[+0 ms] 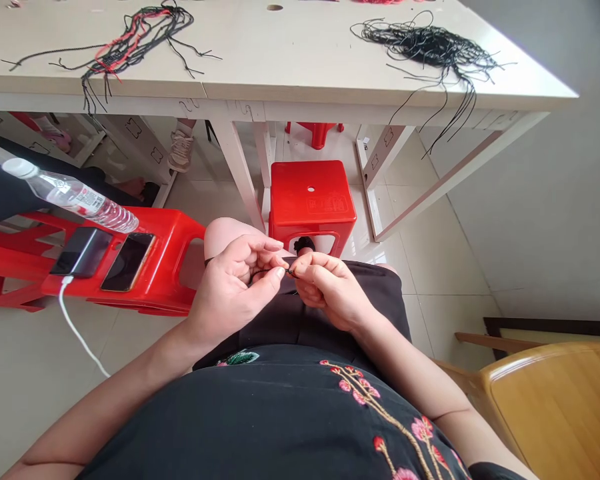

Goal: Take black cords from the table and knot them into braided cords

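Observation:
Above my lap, both hands meet at a thin black cord [289, 271]. My left hand [237, 277] pinches it between thumb and fingers, and part of the cord runs back across that palm. From the other side, my right hand [330, 287] grips the cord close to the left fingertips, its fingers curled in. A small dark knot or thickening seems to sit between the two pinches, too small to make out well. Much of the cord is hidden by my fingers.
On the white table [280, 60] lie a bundle of black and red cords [135, 40] and a tangle of black cords [430, 47]. A red stool [313, 193] stands below. At left, another red stool [173, 267] bears a bottle [80, 197], phone [129, 261] and power bank [83, 252].

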The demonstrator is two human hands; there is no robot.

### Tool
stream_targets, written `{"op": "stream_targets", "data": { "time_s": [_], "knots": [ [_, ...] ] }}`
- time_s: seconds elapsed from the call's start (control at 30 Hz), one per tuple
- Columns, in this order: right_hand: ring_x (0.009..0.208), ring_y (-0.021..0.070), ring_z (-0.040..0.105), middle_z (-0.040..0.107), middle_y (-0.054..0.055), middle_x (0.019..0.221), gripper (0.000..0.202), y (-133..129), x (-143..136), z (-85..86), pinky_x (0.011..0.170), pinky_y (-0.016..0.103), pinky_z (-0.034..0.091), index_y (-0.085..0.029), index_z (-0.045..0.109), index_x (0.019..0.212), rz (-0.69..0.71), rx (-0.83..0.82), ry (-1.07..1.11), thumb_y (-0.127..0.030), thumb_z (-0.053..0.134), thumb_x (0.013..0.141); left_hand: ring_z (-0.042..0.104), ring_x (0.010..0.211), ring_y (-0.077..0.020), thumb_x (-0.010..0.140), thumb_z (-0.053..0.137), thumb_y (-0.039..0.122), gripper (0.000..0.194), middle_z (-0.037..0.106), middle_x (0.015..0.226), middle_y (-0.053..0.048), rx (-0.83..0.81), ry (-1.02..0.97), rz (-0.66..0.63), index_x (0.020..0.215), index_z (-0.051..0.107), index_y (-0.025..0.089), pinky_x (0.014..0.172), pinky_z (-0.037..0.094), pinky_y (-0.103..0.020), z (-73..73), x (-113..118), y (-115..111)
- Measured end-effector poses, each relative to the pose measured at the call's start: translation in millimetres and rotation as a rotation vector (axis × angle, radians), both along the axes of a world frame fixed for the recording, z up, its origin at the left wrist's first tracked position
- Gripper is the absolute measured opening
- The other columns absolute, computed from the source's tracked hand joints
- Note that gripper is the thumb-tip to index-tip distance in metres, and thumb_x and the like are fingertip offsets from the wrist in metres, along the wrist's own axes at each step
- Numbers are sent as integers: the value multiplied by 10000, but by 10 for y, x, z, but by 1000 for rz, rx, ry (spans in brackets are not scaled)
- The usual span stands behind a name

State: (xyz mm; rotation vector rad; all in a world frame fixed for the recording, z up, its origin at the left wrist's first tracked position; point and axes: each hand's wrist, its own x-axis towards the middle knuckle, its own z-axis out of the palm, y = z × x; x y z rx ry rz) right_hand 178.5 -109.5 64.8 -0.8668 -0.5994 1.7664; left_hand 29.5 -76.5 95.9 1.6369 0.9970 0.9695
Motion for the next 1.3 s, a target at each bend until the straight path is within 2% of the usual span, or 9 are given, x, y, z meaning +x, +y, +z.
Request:
{"op": "stream_targets", "data": {
  "time_s": [0.17,0.33,0.43,0.5,0.6,0.73,0.93,1.13,1.3],
  "knots": [
    [396,26,272,389,-94,452,164,1,-19,-38,379,150,183,-159,555,693,-15,43,-89,-301,630,728,648,722,-117,748,612,158,224,660,778,-8,39,93,9,969,574,172,676,545,-219,-61,-15,-8],
    [448,42,344,464,-54,512,273,2,-71,-49,433,177,274,-150,513,643,-29,172,-390,-379,650,700,643,659,-112,754,566,91,172,688,782,-9,313,344,30,890,606,188,591,515,-198,-61,-65,-32],
    [478,57,327,433,-51,514,267,22,-85,-80,457,191,273,-152,490,639,-24,245,-503,-373,605,737,659,729,-121,751,543,39,218,699,812,0,488,364,-54,880,609,202,651,528,-203,-7,-95,-26],
    [506,69,333,423,-45,530,248,26,-87,-84,484,202,290,-154,487,622,-40,314,-593,-343,587,747,657,732,-119,749,541,27,230,691,789,10,530,364,-87,872,608,210,684,532,-206,38,-113,-35],
    [562,104,411,495,-7,604,208,-3,-99,-53,534,224,358,-152,536,676,-59,395,-692,-333,556,777,655,731,-124,759,536,34,214,685,780,2,515,364,-76,865,607,206,695,535,-212,81,-138,-71],
    [641,156,509,600,50,715,222,-48,-142,-37,606,258,430,-153,590,771,-80,482,-805,-356,515,818,656,761,-145,771,498,29,224,692,800,-15,517,412,-65,847,603,212,710,537,-239,62,-168,-109],
    [516,129,430,524,12,559,260,-44,-163,-116,503,236,373,-164,547,609,-152,551,-960,-348,517,791,649,696,-129,722,516,25,272,673,762,2,474,324,-13,897,578,223,680,539,-214,-15,-170,-148],
    [569,139,457,562,41,615,366,-18,-112,-95,545,241,412,-144,615,678,-116,506,-842,-488,557,788,644,727,-135,760,504,90,141,674,774,-21,296,247,-1,804,587,196,706,524,-226,43,-190,-125],
    [552,121,431,525,24,615,424,-18,-140,-222,519,226,376,-146,609,692,-10,415,-732,-563,577,759,623,746,-144,719,543,99,139,665,780,-27,87,272,-67,768,645,180,687,508,-233,90,-242,-129]
  ]
}}
